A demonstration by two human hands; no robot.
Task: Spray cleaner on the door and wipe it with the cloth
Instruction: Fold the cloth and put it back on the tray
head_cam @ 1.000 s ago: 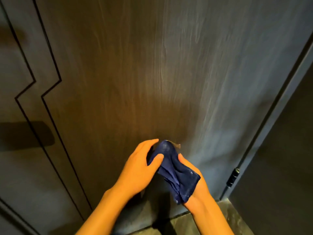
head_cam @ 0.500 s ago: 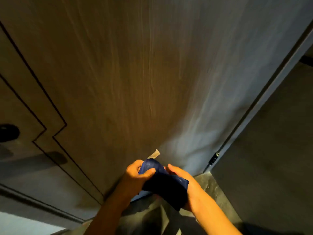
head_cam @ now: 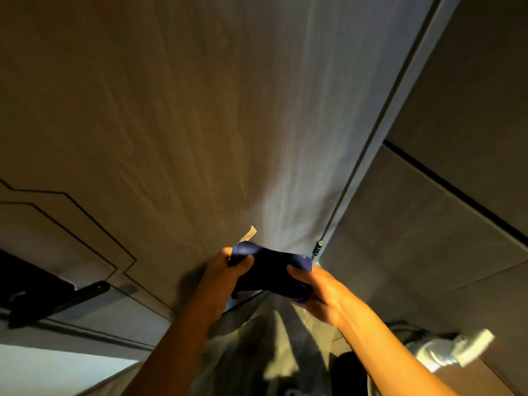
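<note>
A dark wood-grain door (head_cam: 200, 124) fills most of the head view, with thin zigzag grooves at the left. Both hands hold a dark blue cloth (head_cam: 268, 272) stretched between them near the door's bottom edge. My left hand (head_cam: 225, 281) grips the cloth's left end and my right hand (head_cam: 320, 295) grips its right end. A pale tag (head_cam: 250, 232) sticks up from the cloth. No spray bottle is clearly visible.
A black door handle (head_cam: 57, 301) juts out at the lower left. A hinge pin (head_cam: 317, 247) sits at the door's lower right beside the frame (head_cam: 400, 115) and a grey wall (head_cam: 428, 224). A blurred silvery object (head_cam: 451, 352) lies at the lower right on the floor (head_cam: 271, 338).
The view has tilted down toward the door's bottom. My hands have spread the cloth out between them, from a bunched hold to a stretched one.
</note>
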